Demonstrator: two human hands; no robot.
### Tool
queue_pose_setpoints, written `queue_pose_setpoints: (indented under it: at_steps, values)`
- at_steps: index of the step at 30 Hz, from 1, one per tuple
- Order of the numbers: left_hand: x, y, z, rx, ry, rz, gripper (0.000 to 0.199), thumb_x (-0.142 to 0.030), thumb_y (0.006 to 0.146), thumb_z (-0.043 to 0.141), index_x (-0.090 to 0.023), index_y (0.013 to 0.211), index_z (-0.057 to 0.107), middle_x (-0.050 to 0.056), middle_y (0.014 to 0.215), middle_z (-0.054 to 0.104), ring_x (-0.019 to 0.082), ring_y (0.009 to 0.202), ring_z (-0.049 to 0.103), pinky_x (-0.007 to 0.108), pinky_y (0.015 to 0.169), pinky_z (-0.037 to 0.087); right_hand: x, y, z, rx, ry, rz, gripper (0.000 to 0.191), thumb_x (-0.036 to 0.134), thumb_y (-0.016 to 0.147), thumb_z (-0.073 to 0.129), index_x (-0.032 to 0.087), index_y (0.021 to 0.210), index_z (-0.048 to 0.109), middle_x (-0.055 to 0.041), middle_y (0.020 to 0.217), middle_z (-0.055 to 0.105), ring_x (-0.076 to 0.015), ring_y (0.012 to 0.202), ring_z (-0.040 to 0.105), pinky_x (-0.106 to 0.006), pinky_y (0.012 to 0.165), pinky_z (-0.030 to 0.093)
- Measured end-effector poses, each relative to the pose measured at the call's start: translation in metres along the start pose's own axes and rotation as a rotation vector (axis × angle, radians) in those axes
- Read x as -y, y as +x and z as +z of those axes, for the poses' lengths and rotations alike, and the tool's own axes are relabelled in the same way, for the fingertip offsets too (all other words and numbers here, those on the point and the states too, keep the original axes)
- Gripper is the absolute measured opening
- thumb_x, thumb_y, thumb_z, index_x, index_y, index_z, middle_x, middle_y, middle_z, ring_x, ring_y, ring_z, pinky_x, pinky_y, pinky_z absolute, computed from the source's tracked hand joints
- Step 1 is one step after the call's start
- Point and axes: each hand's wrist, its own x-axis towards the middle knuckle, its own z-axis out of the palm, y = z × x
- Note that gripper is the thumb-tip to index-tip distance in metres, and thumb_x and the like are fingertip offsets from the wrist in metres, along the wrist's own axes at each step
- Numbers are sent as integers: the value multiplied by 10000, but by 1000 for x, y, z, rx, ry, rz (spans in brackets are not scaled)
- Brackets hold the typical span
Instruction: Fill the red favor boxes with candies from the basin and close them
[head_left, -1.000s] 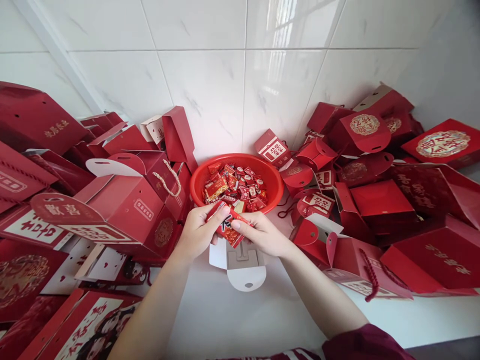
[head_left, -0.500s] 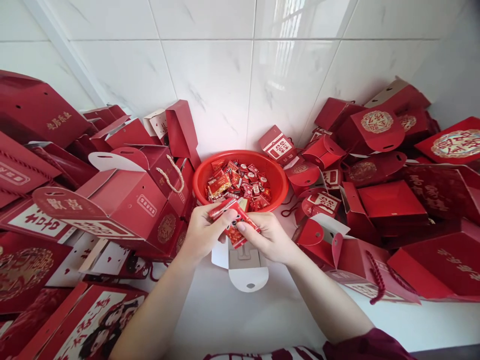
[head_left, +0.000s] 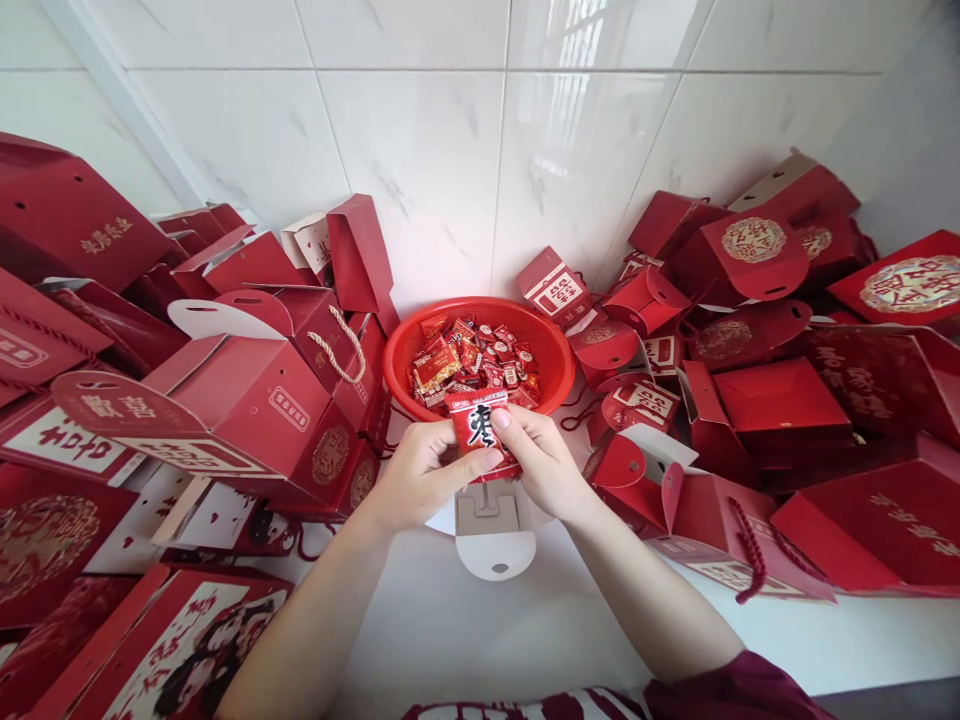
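Observation:
Between my two hands is a red candy packet (head_left: 478, 412) with a large black character on its front, its face turned up toward me. My left hand (head_left: 427, 470) grips its left side, thumb across the lower front. On the right edge, my right hand (head_left: 547, 460) pinches it with the thumb near the top. Just below the packet stands an open small box (head_left: 495, 552), its pale inside showing and one rounded flap folded toward me; my hands hide part of it. Behind them sits a red plastic basket (head_left: 559, 345) holding many small wrapped sweets (head_left: 480, 355).
Red gift boxes (head_left: 225, 400) with rope handles are heaped on the left. More red boxes (head_left: 780, 400) crowd the right side, some with open flaps. A white tiled wall (head_left: 420, 150) rises behind the basket. The white tabletop (head_left: 480, 640) shows between my forearms.
The packet has turned from a slanted position to nearly upright, so its printed front now shows. Both hands have shifted their grip on it. The boxes and basket stay in place.

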Motion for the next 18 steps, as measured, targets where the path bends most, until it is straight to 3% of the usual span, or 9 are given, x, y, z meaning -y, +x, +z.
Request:
queue_pose_setpoints:
  at_steps: [6, 10, 14, 18]
  values:
    - [-1, 0, -1, 67, -103, 25, 292, -351, 877, 652, -135, 701, 564, -71, 494, 404, 47, 445, 349, 187, 459, 318, 0, -3, 2, 9, -72, -59, 397, 468, 1005, 437, 180, 745, 524, 3, 719, 530, -117, 653, 467, -240, 635, 418]
    - [-3, 1, 1, 71, -132, 19, 271, -332, 877, 649, -137, 706, 573, -78, 482, 407, 35, 401, 331, 183, 429, 308, 2, -4, 1, -20, -208, -129, 393, 431, 1017, 428, 177, 728, 510, 22, 671, 473, -102, 611, 400, -229, 596, 367]
    - [-5, 0, -1, 77, -116, -26, 263, -333, 882, 632, -137, 717, 571, -69, 505, 437, 38, 394, 357, 178, 409, 299, 5, -2, -4, 30, -167, -75, 382, 428, 1019, 426, 175, 760, 545, 8, 724, 522, -114, 663, 455, -235, 642, 392]
    - [-6, -2, -4, 167, -83, -90, 290, -329, 892, 607, -143, 685, 527, -57, 527, 452, 53, 437, 387, 180, 433, 305, 8, 0, -10, 1, -151, -69, 354, 437, 987, 508, 182, 740, 525, 31, 692, 481, -102, 636, 432, -220, 605, 364]
